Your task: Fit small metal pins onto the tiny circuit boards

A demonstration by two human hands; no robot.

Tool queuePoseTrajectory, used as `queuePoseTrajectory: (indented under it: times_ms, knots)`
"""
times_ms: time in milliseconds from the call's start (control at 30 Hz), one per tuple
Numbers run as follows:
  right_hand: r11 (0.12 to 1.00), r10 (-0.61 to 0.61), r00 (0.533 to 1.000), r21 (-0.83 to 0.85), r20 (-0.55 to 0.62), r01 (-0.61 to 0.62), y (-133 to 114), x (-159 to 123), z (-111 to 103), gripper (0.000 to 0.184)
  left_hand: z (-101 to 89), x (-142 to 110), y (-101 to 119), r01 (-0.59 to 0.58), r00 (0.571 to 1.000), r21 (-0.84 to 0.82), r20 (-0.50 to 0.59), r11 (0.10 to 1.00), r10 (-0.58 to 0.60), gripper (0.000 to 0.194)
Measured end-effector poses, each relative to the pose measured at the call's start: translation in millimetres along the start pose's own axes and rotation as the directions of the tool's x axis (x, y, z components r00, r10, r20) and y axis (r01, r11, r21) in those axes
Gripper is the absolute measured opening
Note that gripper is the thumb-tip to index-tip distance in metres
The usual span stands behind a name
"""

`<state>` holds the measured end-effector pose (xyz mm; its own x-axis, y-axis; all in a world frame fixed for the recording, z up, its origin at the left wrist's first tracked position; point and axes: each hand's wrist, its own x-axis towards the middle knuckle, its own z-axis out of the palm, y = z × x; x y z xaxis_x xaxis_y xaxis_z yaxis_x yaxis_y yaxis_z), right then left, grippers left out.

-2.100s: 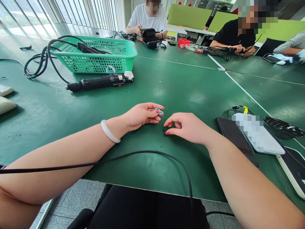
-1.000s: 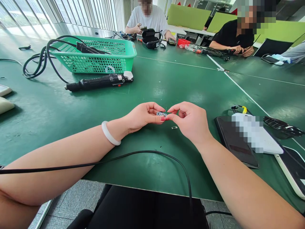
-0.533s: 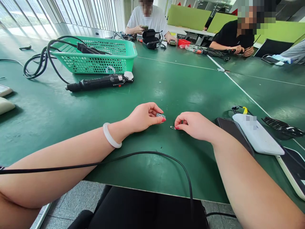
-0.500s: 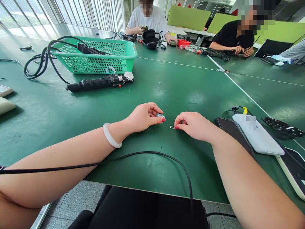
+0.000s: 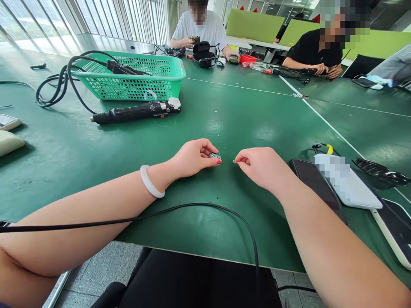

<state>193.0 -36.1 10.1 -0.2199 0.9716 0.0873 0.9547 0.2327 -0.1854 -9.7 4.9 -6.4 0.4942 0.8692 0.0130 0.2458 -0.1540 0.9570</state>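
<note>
Between the thumb and fingers of my left hand (image 5: 197,157) sits a small silvery cluster (image 5: 215,156) that looks like bunched wire pieces, perhaps paper clips. Its inner part is hidden by the fingers. A short gap to the right, my right hand (image 5: 257,167) is closed in a pinch on a thin silvery piece (image 5: 234,161); only its tip shows beyond the fingertips. Both hands are just above the green table (image 5: 199,188), and they do not touch each other.
A black cable (image 5: 192,205) crosses in front of my left forearm. Beyond lie a black electric screwdriver (image 5: 135,112) and a green basket (image 5: 135,79). At right are a dark phone (image 5: 316,184) and a white slab-like device (image 5: 348,182). Two people sit across the table.
My right hand has risen slightly from the tabletop with the thin piece, which showed as a small flat loop before and now shows only its tip. My left hand has barely moved.
</note>
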Motion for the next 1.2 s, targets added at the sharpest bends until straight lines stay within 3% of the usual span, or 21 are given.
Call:
queuePoseTrajectory:
  times_ms: [67,133,200,367,567,867,1200]
  knots:
    - [0.986,-0.047,0.999,-0.16,-0.002,0.046,-4,0,3,0.025,-0.3,0,-1,-0.001,1.0,0.007,-0.004,1.0,0.001,0.031]
    - [0.97,-0.109,0.993,-0.212,0.053,0.118,-10,0,5,0.028,-0.5,1,-1,-0.001,1.0,0.009,-0.007,1.0,0.001,0.031]
    - [0.98,-0.145,0.987,-0.128,0.068,0.153,-13,0,5,0.029,-0.6,1,-1,-0.006,1.0,0.001,-0.008,1.0,0.006,0.03]
    - [0.991,-0.099,0.994,0.087,-0.044,0.102,-4,1,4,0.028,-0.3,0,0,-0.009,1.0,0.014,-0.022,1.0,0.009,0.031]
    - [0.943,-0.263,0.964,0.204,-0.029,0.264,-1,11,15,0.025,-0.1,1,0,0.016,1.0,-0.008,-0.016,1.0,-0.016,0.031]
    - [0.961,-0.203,0.979,0.197,0.023,0.195,-3,6,7,0.013,0.3,2,1,0.08,0.996,-0.019,-0.038,0.997,-0.081,0.03]
    - [0.978,-0.156,0.985,0.151,0.079,0.143,-8,7,6,0.019,-0.9,1,2,0.093,0.994,0.008,-0.054,0.996,-0.092,0.031]
